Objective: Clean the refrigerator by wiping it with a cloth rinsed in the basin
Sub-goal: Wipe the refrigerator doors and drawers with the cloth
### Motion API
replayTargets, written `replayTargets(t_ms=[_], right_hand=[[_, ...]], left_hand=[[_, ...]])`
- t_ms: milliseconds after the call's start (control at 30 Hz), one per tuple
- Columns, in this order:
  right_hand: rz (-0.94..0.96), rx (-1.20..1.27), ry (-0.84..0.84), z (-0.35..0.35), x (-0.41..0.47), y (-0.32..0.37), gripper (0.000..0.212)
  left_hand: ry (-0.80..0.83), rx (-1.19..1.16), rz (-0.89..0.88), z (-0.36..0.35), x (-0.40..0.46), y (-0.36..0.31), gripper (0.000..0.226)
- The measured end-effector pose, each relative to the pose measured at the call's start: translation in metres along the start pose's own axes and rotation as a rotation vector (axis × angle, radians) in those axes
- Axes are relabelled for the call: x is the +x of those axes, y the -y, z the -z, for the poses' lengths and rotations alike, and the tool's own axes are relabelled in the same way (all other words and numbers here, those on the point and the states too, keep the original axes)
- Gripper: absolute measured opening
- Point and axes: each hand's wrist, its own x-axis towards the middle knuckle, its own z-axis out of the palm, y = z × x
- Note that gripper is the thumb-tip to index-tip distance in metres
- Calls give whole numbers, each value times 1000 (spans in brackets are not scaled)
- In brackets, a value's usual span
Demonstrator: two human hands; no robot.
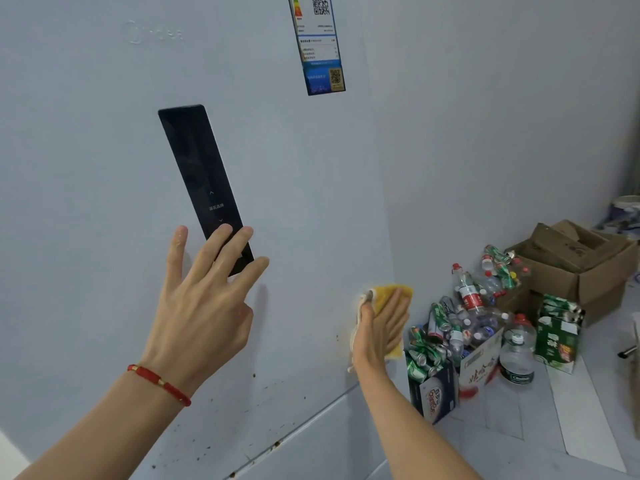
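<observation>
The pale grey refrigerator door (pixel 104 150) fills the left and middle of the head view. A black control panel (pixel 197 171) is set in it, and an energy label (pixel 320 43) is stuck near the top. My left hand (pixel 204 299) lies flat against the door with straight, spread fingers, its fingertips over the panel's lower end. My right hand (pixel 381 327) presses a yellow cloth (pixel 391 294) with straight fingers against the door's right edge. Brown specks (pixel 254 375) dot the lower door. The basin is out of view.
On the white floor to the right, an open box (pixel 436 393) holds crushed cans and plastic bottles (pixel 467 306). Beside it stand a large water bottle (pixel 517 358), a green carton (pixel 557 337) and cardboard boxes (pixel 581 268). A grey wall (pixel 502 116) rises behind.
</observation>
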Motion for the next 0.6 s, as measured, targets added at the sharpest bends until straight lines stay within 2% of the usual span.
replayTargets(t_ms=[67,133,200,333,400,433,533,600], right_hand=[[-154,55,-7,-5,-13,0,96],[-152,57,16,-20,-39,15,93],[35,-30,87,-36,-68,34,89],[588,-277,190,-33,-72,36,86],[672,-309,171,-20,-46,13,85],[605,-302,141,-14,-35,-1,84],[180,-141,18,-7,-16,-27,79],[16,-50,-13,-9,-18,-32,82]], left_hand=[[12,-2,1,-1,-2,-2,57],[24,-5,2,-3,-3,-3,57],[35,-16,9,-5,-5,-4,56],[51,-49,22,-7,-7,-7,56],[59,-67,24,-8,-9,-9,54],[64,-74,25,-8,-12,-11,53],[67,-91,44,-8,-19,-12,52],[68,-88,55,-9,-25,-7,52]])
